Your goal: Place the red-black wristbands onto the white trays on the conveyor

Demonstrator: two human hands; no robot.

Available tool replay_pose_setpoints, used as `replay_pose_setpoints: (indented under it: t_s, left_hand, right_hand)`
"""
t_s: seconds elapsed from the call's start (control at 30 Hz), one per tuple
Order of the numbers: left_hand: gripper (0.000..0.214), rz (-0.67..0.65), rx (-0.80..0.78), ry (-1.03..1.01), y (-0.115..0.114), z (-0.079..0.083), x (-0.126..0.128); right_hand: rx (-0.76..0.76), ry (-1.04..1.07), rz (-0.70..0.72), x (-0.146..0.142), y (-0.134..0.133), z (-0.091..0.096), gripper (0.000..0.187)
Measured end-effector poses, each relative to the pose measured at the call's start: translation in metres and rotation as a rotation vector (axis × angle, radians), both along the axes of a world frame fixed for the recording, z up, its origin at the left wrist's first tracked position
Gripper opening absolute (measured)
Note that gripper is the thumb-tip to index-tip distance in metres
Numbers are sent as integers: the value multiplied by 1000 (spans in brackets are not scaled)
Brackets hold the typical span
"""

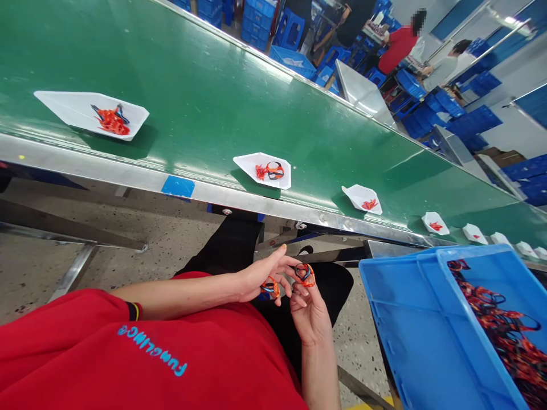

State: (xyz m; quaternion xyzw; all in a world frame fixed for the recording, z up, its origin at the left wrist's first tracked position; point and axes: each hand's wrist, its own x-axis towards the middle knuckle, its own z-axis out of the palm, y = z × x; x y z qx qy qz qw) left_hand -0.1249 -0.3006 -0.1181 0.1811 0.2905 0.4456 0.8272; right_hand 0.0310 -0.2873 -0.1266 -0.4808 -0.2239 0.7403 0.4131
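Note:
My left hand (260, 279) comes in from the left and pinches a small orange and blue braided loop (270, 287) under its fingers. Just beside it, my right hand (311, 316) rises from below and holds a second orange and black loop (305, 275) at its fingertips. Both hands are above my lap, close together, and the fingers partly hide the loops. To my right, a blue plastic crate (397, 302) holds a tangled heap of similar dark and orange cords (499, 336).
A green conveyor belt (179, 97) with a steel edge (213, 191) runs in front of me, carrying white paper trays with orange cords, such as one (265, 169). Beyond it stand stacked blue crates (290, 34) and two people at work (397, 50).

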Motion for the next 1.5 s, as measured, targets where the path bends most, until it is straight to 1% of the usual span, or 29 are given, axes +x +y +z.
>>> replay_pose_setpoints:
  t_s: [0.1, 0.17, 0.23, 0.3, 0.33, 0.37, 0.43, 0.47, 0.53, 0.57, 0.63, 0.73, 0.8, 0.87, 0.93, 1.03, 1.07, 1.13, 1.2, 1.23, 1.3, 1.37, 1.5]
  left_hand:
    - [57, 24, -18, -22, 1, -1, -1]
    - [54, 57, -93, -66, 3, -4, -2]
    - [50, 122, -264, -128, 6, -10, -3]
    - [42, 199, -429, -179, 9, -16, -5]
    - [38, 228, -474, -199, 10, -18, -5]
    - [35, 246, -492, -216, 11, -20, -6]
    - [30, 256, -468, -243, 11, -21, -7]
    - [29, 261, -450, -257, 10, -20, -8]
    - [29, 273, -420, -279, 9, -18, -10]
    - [29, 282, -406, -290, 9, -16, -11]
    - [31, 298, -377, -315, 9, -13, -14]
    - [35, 297, -336, -362, 12, -11, -16]
    - [38, 280, -319, -395, 14, -12, -15]
    - [40, 270, -321, -415, 15, -13, -12]
    - [40, 264, -340, -409, 16, -13, -10]
    - [39, 265, -367, -383, 17, -13, -10]
    - [39, 269, -369, -376, 17, -13, -10]
    - [38, 280, -371, -367, 16, -14, -10]
    - [37, 285, -370, -360, 16, -15, -10]
    - [37, 285, -369, -357, 15, -16, -10]
    - [36, 280, -366, -352, 14, -18, -10]
    - [36, 280, -364, -347, 14, -18, -10]
    - [34, 294, -365, -363, 16, -18, -12]
  right_hand:
    - [54, -82, 24, 0, 5, 5, 21]
    - [130, -165, 6, -2, 16, 15, 24]
    - [261, -256, -32, -5, 34, 30, 27]
    - [447, -382, -77, -10, 60, 47, 27]
    - [550, -456, -102, -14, 76, 55, 27]
    - [652, -529, -127, -18, 92, 63, 27]
    - [817, -639, -166, -24, 124, 74, 27]
    - [870, -668, -158, -26, 138, 77, 28]
    - [910, -713, -96, -27, 155, 80, 33]
    - [909, -745, -56, -26, 156, 79, 35]
    - [897, -845, -3, -22, 146, 73, 37]
    - [876, -982, 61, -16, 110, 62, 37]
    - [912, -1021, 130, -13, 90, 56, 37]
    - [998, -1042, 181, -13, 81, 53, 38]
    - [1060, -1058, 205, -13, 84, 52, 38]
    - [1088, -1077, 203, -14, 98, 53, 35]
    - [1095, -1102, 177, -15, 102, 53, 32]
    - [1104, -1176, 84, -19, 111, 53, 30]
    - [1116, -1253, -2, -24, 119, 52, 31]
    - [1128, -1283, -21, -27, 123, 51, 32]
    - [1160, -1316, -4, -31, 129, 50, 29]
    - [1187, -1318, 20, -34, 131, 50, 21]
    - [1221, -1273, 22, -35, 121, 53, 20]
